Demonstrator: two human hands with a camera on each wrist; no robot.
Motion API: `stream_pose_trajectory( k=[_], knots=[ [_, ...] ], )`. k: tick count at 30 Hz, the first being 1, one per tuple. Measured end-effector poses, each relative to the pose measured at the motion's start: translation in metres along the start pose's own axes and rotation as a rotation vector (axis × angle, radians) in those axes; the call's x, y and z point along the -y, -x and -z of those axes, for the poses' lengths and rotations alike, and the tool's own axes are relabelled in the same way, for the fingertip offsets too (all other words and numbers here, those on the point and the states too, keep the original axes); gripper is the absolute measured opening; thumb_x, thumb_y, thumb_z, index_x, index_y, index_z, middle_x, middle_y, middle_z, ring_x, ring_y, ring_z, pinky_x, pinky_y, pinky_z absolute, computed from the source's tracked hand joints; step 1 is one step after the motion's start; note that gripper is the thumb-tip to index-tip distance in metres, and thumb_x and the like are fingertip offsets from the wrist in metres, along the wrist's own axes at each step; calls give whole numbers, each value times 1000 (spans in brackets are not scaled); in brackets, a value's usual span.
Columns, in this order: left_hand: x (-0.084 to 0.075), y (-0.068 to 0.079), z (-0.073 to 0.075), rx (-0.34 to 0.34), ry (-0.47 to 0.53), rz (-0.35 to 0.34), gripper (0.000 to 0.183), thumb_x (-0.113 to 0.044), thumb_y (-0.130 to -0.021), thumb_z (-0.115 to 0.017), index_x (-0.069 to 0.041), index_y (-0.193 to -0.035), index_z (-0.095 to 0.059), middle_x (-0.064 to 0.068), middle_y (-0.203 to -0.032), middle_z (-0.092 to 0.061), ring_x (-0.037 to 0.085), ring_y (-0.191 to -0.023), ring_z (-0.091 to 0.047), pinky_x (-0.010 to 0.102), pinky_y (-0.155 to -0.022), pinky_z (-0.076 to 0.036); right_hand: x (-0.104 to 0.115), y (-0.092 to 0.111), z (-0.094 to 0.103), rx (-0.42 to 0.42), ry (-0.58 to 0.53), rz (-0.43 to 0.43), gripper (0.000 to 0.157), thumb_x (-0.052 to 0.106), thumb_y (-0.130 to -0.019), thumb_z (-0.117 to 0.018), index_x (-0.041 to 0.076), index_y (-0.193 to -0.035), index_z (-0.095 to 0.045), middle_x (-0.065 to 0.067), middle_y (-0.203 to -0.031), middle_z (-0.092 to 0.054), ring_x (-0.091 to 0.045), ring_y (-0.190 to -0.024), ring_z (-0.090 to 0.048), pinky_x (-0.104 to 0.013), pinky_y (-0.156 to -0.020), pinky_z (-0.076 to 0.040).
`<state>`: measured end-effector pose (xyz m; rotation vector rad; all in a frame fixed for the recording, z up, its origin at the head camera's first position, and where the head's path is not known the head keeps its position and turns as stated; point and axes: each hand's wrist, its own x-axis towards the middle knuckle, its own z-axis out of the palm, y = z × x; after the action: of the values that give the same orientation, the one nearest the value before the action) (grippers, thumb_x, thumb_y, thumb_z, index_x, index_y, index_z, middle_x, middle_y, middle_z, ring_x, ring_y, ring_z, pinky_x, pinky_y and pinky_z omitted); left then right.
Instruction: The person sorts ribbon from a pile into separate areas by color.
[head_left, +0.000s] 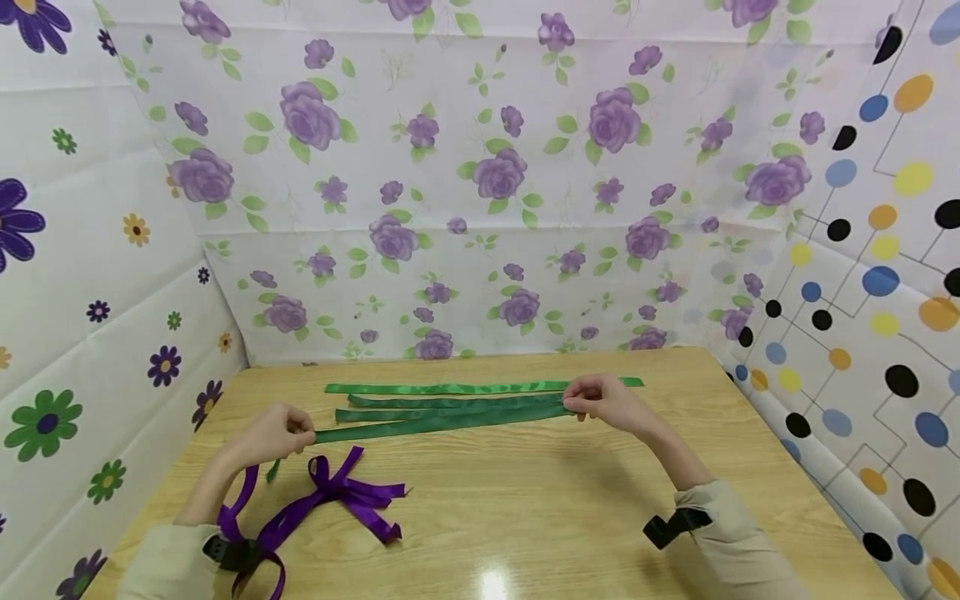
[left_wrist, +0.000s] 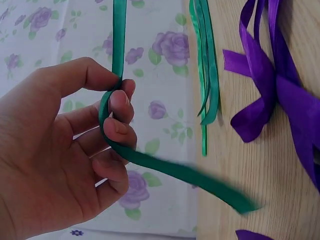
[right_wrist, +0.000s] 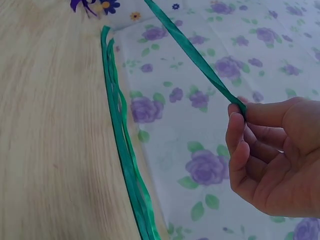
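Left hand (head_left: pixel 273 433): you're pinching the green ribbon (head_left: pixel 442 423), tail dangling loose
Right hand (head_left: pixel 603 402): you're pinching its right end
Ribbon spot: it's stretching between both, over the table (head_left: pixel 525 517)
Purple bow (head_left: pixel 327 492): just lying near your left

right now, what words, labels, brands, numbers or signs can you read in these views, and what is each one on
None: no word, label, brand, number or sign can be read in any view.
The stretched green ribbon and the purple ribbon show no lettering.
The back cloth bears only printed flowers, the right-hand cloth only dots and lines.
Any marking on the black wrist piece is too small to read.
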<state>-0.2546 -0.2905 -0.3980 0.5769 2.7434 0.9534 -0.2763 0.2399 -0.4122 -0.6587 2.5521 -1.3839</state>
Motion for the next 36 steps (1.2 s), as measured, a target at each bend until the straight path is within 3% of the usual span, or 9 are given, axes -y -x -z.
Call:
stream_pose_trajectory(
  k=[9, 15, 20, 28, 31, 36],
  knots=[
    [14, 2, 8, -4, 24, 17, 16, -11, -93, -58, 2, -94, -69, 1, -68, -58, 9, -55, -51, 25, -51, -44, -18, 7, 29, -46, -28, -65, 24, 23, -96, -60, 2, -106, -65, -11, -86, -66, -17, -78, -65, -29, -75, -55],
    [20, -2, 6, -8, 10, 28, 16, -13, -94, -60, 0, -92, -70, 2, -71, -60, 13, -58, -53, 27, -52, -45, -41, 10, 42, -55, 7, -96, 22, 20, -99, -56, 1, -107, -64, -11, -85, -65, -20, -76, -61, -29, -68, -51],
    [29, -10, 1, -8, 4, 40, 18, -14, -94, -61, 1, -98, -70, 7, -77, -65, 16, -62, -56, 29, -56, -47, -60, 11, 51, -66, 31, -137, 25, 16, -100, -54, -3, -113, -62, -10, -85, -64, -25, -76, -59, -31, -64, -48],
    [41, -24, -12, 3, 97, 43, 23, -6, -96, -56, 11, -107, -66, 21, -90, -68, 25, -69, -62, 36, -63, -51, -79, 13, 54, -112, 40, -267, 33, 20, -98, -57, -5, -120, -62, -17, -94, -67, -31, -88, -64, -45, -79, -52],
    [42, -28, -17, -8, 118, 57, 23, -8, -95, -58, 10, -105, -68, 20, -89, -69, 26, -69, -62, 37, -65, -51, -85, 14, 54, -119, 33, -304, 36, 22, -98, -57, -5, -120, -61, -22, -100, -67, -31, -90, -65, -46, -82, -52],
    [44, -40, -26, -26, 155, 110, 26, -17, -94, -63, 7, -100, -70, 17, -87, -68, 24, -72, -62, 37, -65, -51, -96, 15, 57, -144, 27, -337, 38, 23, -98, -58, -7, -122, -60, -18, -102, -68, -32, -92, -66, -41, -79, -54]
  ],
)
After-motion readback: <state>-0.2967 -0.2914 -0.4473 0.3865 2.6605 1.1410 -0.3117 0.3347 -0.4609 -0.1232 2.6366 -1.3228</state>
